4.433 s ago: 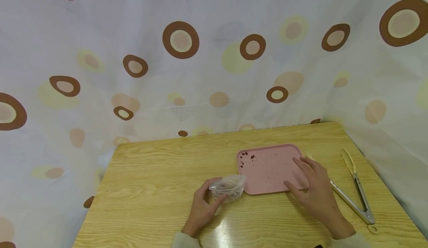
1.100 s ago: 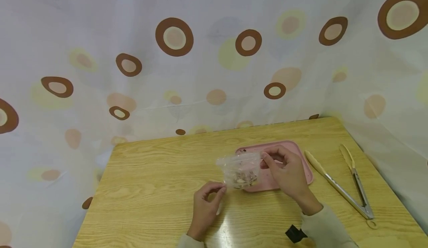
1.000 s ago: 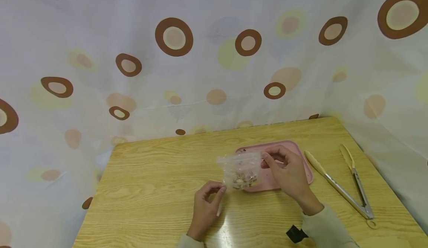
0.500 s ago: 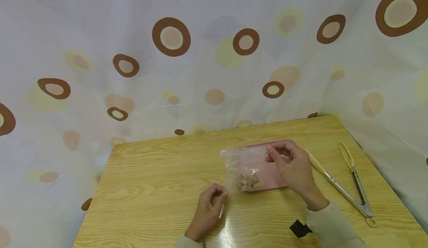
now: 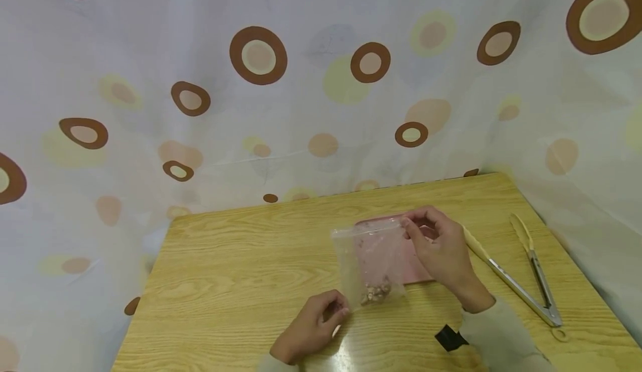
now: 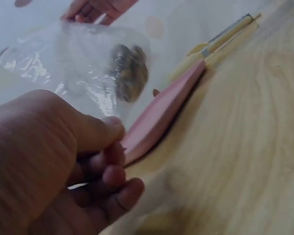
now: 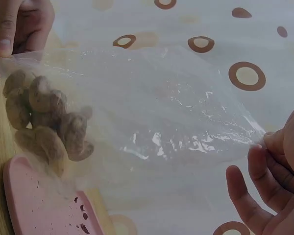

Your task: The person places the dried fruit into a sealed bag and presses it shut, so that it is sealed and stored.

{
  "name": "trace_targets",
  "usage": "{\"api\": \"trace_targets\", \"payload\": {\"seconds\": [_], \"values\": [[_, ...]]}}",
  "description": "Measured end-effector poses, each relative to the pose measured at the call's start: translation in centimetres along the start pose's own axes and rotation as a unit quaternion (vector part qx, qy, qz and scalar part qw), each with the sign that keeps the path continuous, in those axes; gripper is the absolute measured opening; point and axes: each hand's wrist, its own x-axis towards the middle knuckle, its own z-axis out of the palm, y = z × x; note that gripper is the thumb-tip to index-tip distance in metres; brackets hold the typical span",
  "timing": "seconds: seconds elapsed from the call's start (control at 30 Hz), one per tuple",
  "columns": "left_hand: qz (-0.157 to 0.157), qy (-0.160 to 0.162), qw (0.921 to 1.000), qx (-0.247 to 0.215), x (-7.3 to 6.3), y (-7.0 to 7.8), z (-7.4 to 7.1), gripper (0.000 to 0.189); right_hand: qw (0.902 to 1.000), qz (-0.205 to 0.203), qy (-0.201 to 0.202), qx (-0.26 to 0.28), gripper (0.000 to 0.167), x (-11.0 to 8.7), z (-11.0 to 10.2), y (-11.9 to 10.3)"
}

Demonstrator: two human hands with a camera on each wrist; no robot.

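A clear zip bag (image 5: pixel 378 249) is stretched out between both hands, with several brown oblong lumps (image 7: pixel 49 115), perhaps unshelled peanuts, gathered at its bottom end. My right hand (image 5: pixel 446 249) pinches the bag's upper right corner between thumb and fingers. At its lower left corner, my left hand (image 5: pixel 313 324) pinches the plastic with thumb and forefinger, seen close up in the left wrist view. Behind the bag lies a pink tray (image 5: pixel 415 269), partly hidden by bag and right hand; small dark reddish flakes (image 7: pixel 84 215) are scattered on it.
Metal tongs with cream tips (image 5: pixel 526 299) lie spread on the right side of the wooden table (image 5: pixel 241 271). A patterned curtain (image 5: pixel 311 110) hangs behind the table and along the right. A black piece (image 5: pixel 450 338) shows at the right sleeve.
Earlier the left hand held the crumpled bag while the right hand was spread over the tray. The right hand took a corner; the bag is now pulled flatter, its bottom lower. The tongs stayed put.
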Motion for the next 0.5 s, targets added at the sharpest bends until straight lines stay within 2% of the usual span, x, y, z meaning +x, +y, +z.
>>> {"api": "trace_targets", "payload": {"seconds": [0.1, 0.2, 0.37, 0.5], "values": [[-0.005, -0.011, 0.9999, -0.001, -0.1, 0.2, -0.4, 0.024, 1.0000, 0.000, 0.000, 0.003, 0.007, 0.1, 0.1, -0.3], [0.003, -0.003, 0.9999, -0.011, -0.2, 0.2, -0.4, 0.025, 0.9999, 0.002, 0.001, 0.013, 0.007, 0.2, 0.1, -0.6], [0.034, 0.014, 0.9985, -0.040, -0.1, -0.2, 0.7, 0.019, 0.9997, 0.008, -0.003, 0.025, 0.006, 0.5, 0.0, -1.0], [0.038, 0.023, 0.9970, -0.064, 0.0, -0.4, 1.5, 0.017, 0.9986, 0.024, -0.013, 0.045, 0.004, 0.6, -0.1, -1.4]]}}
